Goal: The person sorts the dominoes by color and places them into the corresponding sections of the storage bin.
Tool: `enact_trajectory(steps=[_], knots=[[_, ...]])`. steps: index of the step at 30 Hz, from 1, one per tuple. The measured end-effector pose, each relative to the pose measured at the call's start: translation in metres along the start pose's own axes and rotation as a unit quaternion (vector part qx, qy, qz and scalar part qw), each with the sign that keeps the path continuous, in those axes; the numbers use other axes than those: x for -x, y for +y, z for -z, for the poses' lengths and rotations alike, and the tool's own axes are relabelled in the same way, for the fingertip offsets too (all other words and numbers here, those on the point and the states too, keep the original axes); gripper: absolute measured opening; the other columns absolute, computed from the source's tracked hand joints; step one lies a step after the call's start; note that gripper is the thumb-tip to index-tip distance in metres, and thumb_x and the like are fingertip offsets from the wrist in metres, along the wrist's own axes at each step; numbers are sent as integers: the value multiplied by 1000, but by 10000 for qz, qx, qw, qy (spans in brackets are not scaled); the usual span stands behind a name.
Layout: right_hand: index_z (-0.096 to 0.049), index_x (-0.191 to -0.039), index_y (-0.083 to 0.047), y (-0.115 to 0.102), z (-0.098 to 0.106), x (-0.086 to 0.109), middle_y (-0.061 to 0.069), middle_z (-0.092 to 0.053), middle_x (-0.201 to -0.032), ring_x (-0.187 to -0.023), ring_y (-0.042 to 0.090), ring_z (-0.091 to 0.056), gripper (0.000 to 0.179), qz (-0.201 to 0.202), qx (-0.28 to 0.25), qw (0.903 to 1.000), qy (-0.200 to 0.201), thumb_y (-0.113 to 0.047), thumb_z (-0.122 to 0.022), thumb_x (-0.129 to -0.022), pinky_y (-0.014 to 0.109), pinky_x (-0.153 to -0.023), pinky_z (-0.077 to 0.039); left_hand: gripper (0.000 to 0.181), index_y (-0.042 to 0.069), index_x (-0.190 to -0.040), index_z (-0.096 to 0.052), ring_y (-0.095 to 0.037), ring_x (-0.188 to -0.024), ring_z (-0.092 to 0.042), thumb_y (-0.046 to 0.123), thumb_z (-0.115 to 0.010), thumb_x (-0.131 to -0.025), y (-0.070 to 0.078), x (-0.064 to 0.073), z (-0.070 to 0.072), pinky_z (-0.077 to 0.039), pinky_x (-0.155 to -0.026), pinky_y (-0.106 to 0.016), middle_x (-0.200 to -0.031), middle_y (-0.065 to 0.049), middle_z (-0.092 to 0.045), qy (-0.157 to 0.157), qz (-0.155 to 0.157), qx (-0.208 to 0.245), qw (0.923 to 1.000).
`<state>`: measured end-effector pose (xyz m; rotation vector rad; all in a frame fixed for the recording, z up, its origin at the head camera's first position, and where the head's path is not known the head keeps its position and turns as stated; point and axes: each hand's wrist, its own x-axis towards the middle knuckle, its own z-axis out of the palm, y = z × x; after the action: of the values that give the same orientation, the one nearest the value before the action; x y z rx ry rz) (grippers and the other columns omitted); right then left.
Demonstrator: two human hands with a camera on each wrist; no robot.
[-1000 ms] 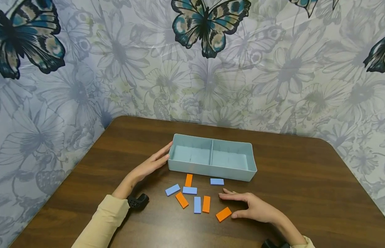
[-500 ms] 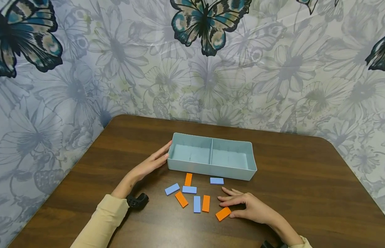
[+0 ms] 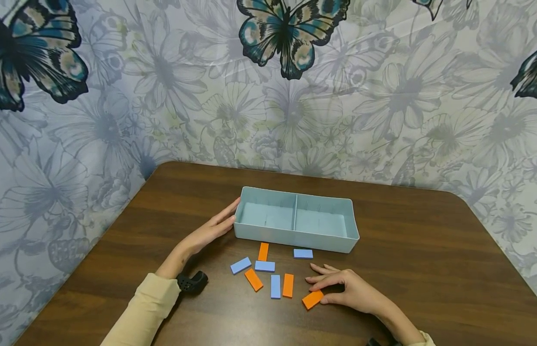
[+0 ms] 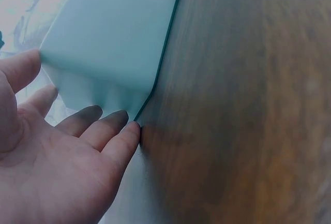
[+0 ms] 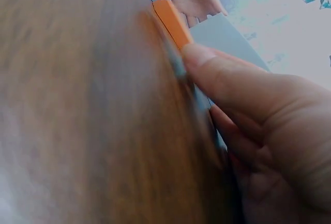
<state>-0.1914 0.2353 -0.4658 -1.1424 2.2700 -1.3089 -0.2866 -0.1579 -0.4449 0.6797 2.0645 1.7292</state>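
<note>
A light blue box [image 3: 294,236] with two compartments stands on the table; no item shows in either. My left hand [image 3: 207,234] rests straight fingers against its left end, and the left wrist view shows those fingertips on the box wall [image 4: 111,32]. My right hand [image 3: 348,290] pinches an orange block [image 3: 312,300] between thumb and index finger, the block lying at table level. In the right wrist view the thumb sits on the near end of the orange block [image 5: 172,23]; the index finger is mostly hidden there.
Several flat blocks lie in front of the box, among them an orange block [image 3: 287,285], a blue block [image 3: 275,287] and another blue block [image 3: 303,253] close to its front wall. The brown table [image 3: 424,250] meets a patterned wall covering [image 3: 406,96] behind.
My right index finger has come down onto the orange block's far edge, with the thumb at its near right end. The left hand and the box hold their places.
</note>
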Motion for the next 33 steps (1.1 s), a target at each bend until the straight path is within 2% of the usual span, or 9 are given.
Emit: enact_trajectory(steps=[6, 9, 11, 14, 18, 23, 27, 33], knots=[[-67, -116, -10, -1, 2, 2, 4, -62, -119, -128, 26, -38, 29, 26, -552, 9982, 241, -15, -66, -88, 14, -101, -19, 55, 33, -151, -10, -19, -138, -5, 30, -38, -103, 1, 0, -1, -19, -107, -44, -154, 6, -1, -31, 39, 56, 10000], [-67, -114, -6, -2, 3, 2, 5, -65, -111, -114, 21, -53, 27, 44, -780, 9957, 497, -8, -66, -88, 20, -96, -34, 55, 34, -151, -10, -18, -138, -5, 31, -38, -103, 1, 0, -1, -18, -107, -44, -154, 6, -1, -43, 43, 67, 10000], [-67, -113, -2, -3, 4, 2, 7, -66, -106, -100, 18, -59, 26, 61, -1049, 9924, 647, -4, -65, -87, 24, -86, -45, 55, 34, -151, -10, -18, -138, -5, 30, -38, -103, 1, 0, -1, -18, -107, -44, -154, 6, -1, -42, 27, 70, 10000], [-63, -113, 7, -4, 5, 1, 11, -66, -102, -84, 17, -63, 26, 64, -1763, 9814, 761, 3, -62, -87, 30, -73, -52, 55, 34, -151, -11, -18, -138, -6, 30, -38, -103, 2, 0, -1, -18, -107, -44, -154, 6, -1, -37, 5, 52, 10000], [-54, -117, 17, -4, 7, 0, 13, -64, -105, -84, 19, -65, 30, -127, -2524, 9636, 872, 5, -58, -89, 34, -75, -52, 56, 34, -151, -10, -18, -138, -5, 31, -38, -103, 3, 0, 0, -18, -108, -44, -154, 6, -1, -63, 21, 91, 9999], [-50, -125, 15, -8, 15, -4, 15, -62, -112, -87, 21, -65, 35, -615, -2614, 9535, 1366, 0, -55, -93, 33, -83, -49, 55, 34, -151, -10, -17, -138, -5, 31, -37, -103, 3, 0, 0, -18, -108, -44, -154, 6, -1, -61, 71, 143, 9999], [-50, -129, 10, -15, 27, -12, 17, -60, -113, -90, 22, -65, 38, -910, -2609, 9458, 1705, -3, -55, -94, 35, -84, -48, 55, 34, -151, -9, -19, -138, -4, 30, -37, -103, 2, 1, -1, -17, -108, -44, -154, 5, 0, -81, 100, 145, 9998], [-47, -131, 10, -32, 50, -33, 12, -64, -99, -87, 24, -65, 44, -1186, -2666, 9354, 1998, -6, -60, -92, 37, -82, -49, 55, 35, -151, -9, -18, -138, -4, 31, -36, -103, 1, 2, 0, -17, -108, -44, -154, 6, 1, -109, 87, 106, 9998]])
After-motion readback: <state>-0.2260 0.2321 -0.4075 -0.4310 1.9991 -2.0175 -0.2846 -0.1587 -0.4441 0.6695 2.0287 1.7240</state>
